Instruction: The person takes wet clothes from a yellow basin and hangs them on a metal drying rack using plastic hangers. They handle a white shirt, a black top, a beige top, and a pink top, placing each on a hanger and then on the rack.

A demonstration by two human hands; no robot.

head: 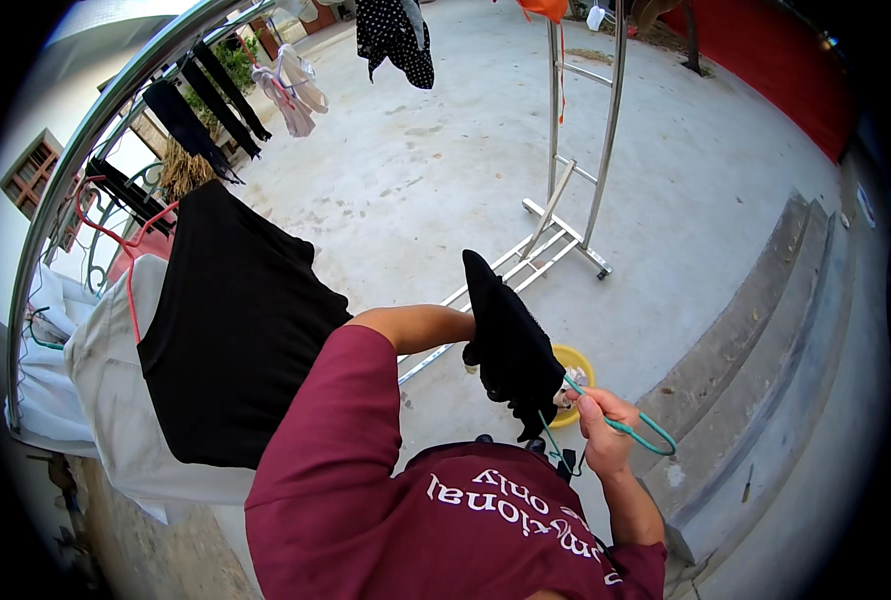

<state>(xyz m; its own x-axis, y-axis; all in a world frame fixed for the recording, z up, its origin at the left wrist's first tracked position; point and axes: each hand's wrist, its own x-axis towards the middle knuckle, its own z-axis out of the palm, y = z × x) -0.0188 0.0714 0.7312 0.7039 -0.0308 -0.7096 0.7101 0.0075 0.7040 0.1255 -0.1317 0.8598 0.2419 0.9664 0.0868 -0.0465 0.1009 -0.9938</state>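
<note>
A green clothes hanger (657,436) is gripped by my right hand (612,427), low and right of the middle. One end of it runs into a bunched black garment (513,345). My left arm reaches to the left side of that garment, and the cloth hides the left hand itself. Beneath the garment, a yellow basin (586,369) with light-coloured cloth in it stands on the ground. To my left, a black top (235,330) hangs on a red hanger (131,277) from a metal rail.
The curved metal rail (36,225) carries more clothes, among them a pale grey garment (115,360). Ahead stands a wheeled metal rack frame (595,172) with a low base. Concrete steps (745,315) run along the right. A spotted black cloth (396,45) hangs at the top.
</note>
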